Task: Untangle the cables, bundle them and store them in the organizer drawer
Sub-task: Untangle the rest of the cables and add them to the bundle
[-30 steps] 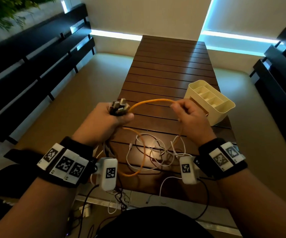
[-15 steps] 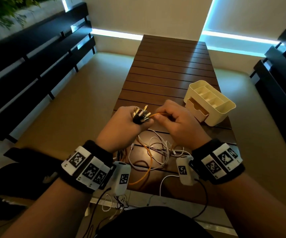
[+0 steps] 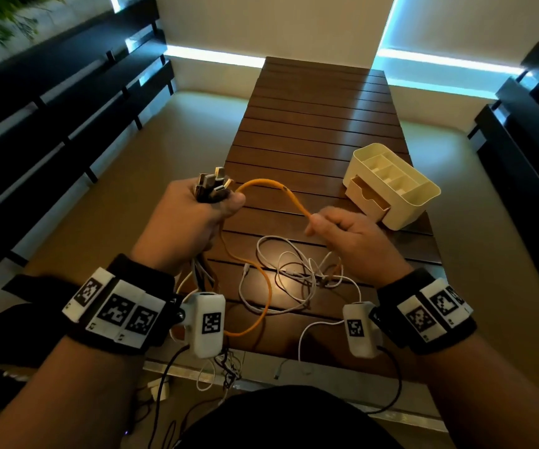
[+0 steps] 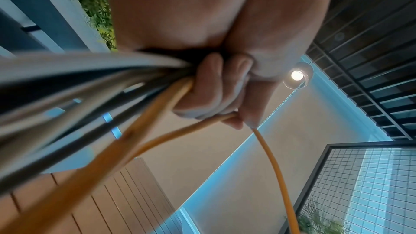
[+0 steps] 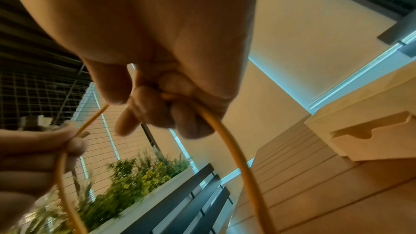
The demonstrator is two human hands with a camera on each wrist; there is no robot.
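My left hand [image 3: 197, 215] grips a bunch of cable ends, with several metal USB plugs [image 3: 213, 187] sticking up from the fist. The left wrist view shows grey, black and orange strands running through the left hand [image 4: 211, 92]. An orange cable [image 3: 271, 186] arcs from that fist to my right hand [image 3: 342, 231], which holds it in curled fingers [image 5: 153, 109]. More orange cable loops down onto the wooden table [image 3: 320, 124], among tangled white cables [image 3: 291, 270]. The cream organizer [image 3: 394, 186] stands at the right, its drawer [image 3: 367, 197] pulled partly out.
Dark slatted benches [image 3: 51, 124] flank the table on the left and another [image 3: 533, 131] on the right. Loose wires [image 3: 226, 367] hang off the near table edge by my lap. The far half of the tabletop carries nothing.
My hands, close together half a second ago, have moved apart. The right hand has slid along the orange cable to the right, drawing out an arc between the fists.
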